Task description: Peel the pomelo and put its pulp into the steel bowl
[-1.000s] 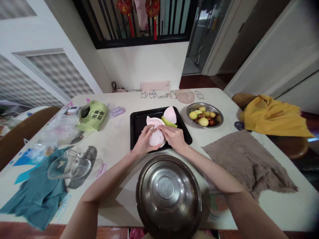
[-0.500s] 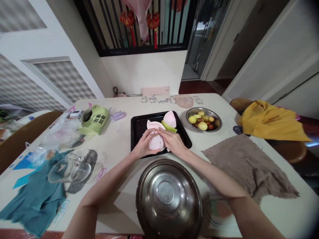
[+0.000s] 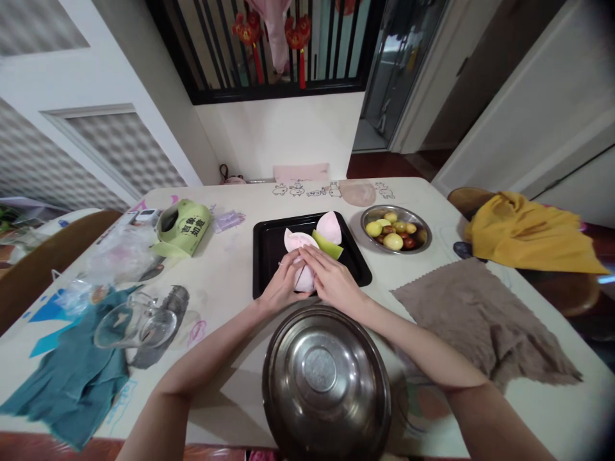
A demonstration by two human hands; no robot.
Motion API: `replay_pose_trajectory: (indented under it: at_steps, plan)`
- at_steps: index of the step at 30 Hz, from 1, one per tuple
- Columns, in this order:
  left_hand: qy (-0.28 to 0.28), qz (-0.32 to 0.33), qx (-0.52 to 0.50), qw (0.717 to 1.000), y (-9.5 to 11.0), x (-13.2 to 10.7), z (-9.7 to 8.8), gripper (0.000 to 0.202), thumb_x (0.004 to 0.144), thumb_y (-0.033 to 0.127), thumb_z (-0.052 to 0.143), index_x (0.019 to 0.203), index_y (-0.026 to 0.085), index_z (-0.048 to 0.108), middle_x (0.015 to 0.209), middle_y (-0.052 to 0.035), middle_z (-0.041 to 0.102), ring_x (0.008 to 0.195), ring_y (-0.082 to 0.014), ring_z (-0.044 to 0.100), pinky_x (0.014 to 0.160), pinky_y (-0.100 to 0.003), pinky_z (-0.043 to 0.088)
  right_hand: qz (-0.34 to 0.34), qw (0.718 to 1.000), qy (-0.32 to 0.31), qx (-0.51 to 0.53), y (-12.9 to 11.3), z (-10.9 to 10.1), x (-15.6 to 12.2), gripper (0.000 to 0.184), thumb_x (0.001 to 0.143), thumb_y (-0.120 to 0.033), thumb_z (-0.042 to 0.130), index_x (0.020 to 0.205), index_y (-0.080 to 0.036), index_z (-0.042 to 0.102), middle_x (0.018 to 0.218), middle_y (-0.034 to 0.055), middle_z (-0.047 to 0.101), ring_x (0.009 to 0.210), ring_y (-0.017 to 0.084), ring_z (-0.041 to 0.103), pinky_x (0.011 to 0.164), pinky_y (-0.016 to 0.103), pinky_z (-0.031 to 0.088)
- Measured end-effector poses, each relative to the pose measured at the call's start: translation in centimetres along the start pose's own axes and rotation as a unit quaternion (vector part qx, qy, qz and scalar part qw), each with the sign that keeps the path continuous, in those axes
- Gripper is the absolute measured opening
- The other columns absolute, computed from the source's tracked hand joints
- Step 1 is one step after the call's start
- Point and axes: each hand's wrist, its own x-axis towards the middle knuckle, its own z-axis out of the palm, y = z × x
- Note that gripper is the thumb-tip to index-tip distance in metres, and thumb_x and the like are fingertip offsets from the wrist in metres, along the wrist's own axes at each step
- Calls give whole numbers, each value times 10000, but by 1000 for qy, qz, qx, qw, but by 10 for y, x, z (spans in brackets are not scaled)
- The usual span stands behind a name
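Note:
Both hands meet over the near part of a black baking tray [image 3: 267, 256]. My left hand [image 3: 282, 280] wraps round the left side of a pale pink lump of dough [image 3: 304, 280]. From the other side my right hand [image 3: 329, 272] is cupped over its top and right, with fingers pressed together. Much of the lump is hidden by the fingers. Just beyond the fingertips is another pale pink piece [image 3: 295, 239] with a pointed corner. A green crescent-shaped piece [image 3: 327, 246] lies beside a rounded pink piece [image 3: 329, 228] at the tray's far right.
An upturned metal bowl [image 3: 327, 384] stands close in front of me. Right of the tray are a bowl of small fruits [image 3: 427, 240] and a brown cloth [image 3: 473, 320]. At left lie a glass pitcher [image 3: 137, 323], a teal cloth [image 3: 79, 378] and a green visor [image 3: 189, 230].
My right hand has shifted further over the top of the pink lump, its fingers straighter and covering more of it. The view has shifted slightly.

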Motion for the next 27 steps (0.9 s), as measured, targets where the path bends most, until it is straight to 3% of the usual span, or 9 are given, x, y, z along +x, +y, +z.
replay_pose_trajectory:
  at_steps: [3,9,22,27]
  plan:
    - [-9,20,-2,1000,1,-1,1,858,848,288,801,1530,277,281,1533,-216,402,1469,-371,455,1143,-607,474,3,999,-32,7,1,-5,-2,729,860,15,452,1568,-160,430,1556,157,532,1451,284,514,1188,498,497]
    - [-5,40,-17,999,0,1,1,820,874,327,789,1526,303,292,1522,-202,394,1469,-364,445,1132,-618,482,-20,999,-25,10,9,-3,-4,610,895,17,463,1470,-171,539,1479,153,608,1400,267,572,1168,479,516]
    - [-27,41,-8,999,0,2,0,902,863,285,799,1556,375,230,1544,-164,332,1501,-345,402,1138,-602,493,-16,988,102,111,22,1,-1,360,989,-70,485,1207,-187,747,1256,82,761,1178,196,730,1041,336,604]
    - [-14,54,-13,998,-2,2,0,901,839,250,816,1549,326,265,1533,-189,355,1481,-351,423,1127,-589,497,20,988,92,125,19,-1,-2,385,1010,-98,485,1292,-228,713,1286,49,750,1211,186,713,1080,343,580]
